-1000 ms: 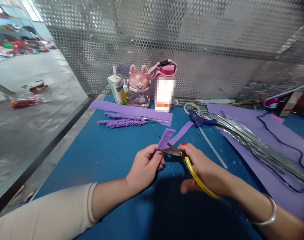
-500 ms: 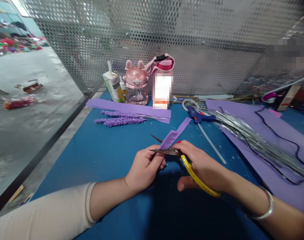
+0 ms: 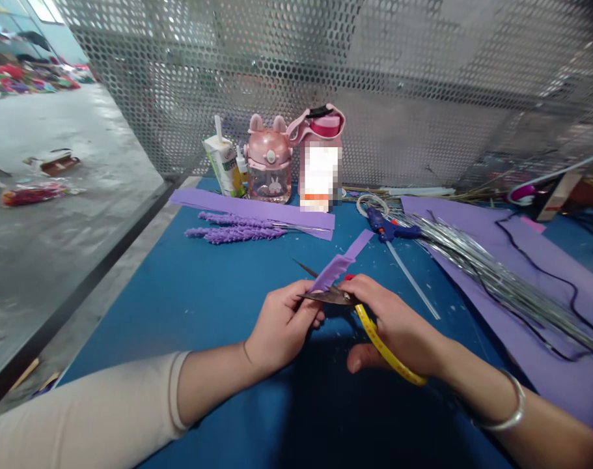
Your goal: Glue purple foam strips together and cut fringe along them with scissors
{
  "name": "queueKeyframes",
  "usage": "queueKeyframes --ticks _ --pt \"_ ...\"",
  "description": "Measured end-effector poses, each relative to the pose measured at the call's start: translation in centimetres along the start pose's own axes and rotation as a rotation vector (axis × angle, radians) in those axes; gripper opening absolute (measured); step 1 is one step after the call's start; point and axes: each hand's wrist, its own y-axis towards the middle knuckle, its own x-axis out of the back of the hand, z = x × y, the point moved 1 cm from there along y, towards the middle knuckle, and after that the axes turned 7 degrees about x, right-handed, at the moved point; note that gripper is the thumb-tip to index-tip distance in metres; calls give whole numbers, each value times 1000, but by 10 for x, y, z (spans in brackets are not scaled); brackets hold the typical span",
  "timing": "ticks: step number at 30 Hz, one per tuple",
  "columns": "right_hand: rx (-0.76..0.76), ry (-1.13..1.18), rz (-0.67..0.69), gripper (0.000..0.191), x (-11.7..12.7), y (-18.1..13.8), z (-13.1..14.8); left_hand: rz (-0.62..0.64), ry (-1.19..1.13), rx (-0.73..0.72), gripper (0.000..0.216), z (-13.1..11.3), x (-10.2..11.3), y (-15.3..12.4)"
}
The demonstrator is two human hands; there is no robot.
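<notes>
The left hand [image 3: 282,322] pinched a purple strip [image 3: 334,269] toward half past one; the right hand [image 3: 396,319] gripped scissors [image 3: 334,298], blades parted. Toward eleven o'clock, a carton [image 3: 222,168] held a straw [image 3: 219,129].

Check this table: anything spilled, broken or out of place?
Nothing looks spilled or broken. Mildly untidy: a black cord lies over the silver wires near the glue gun. The purple strip in the left hand has a notched edge, but the scissors sit right at it, so that's probably cutting, not damage.
</notes>
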Motion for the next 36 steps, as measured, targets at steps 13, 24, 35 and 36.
queueKeyframes --ticks 13,24,35,36 --pt "31 16 -27 73 -2 -3 0 -10 118 -60 17 -3 0 -4" --pt "41 -10 -62 63 -5 -3 -7 26 98 -70 17 -3 0 -5" --pt "3 0 -69 59 -4 -5 -8 31 156 -53 28 -5 0 -3" --pt "4 9 -73 58 -3 -5 -9 37 151 -36 27 -5 -1 -3"
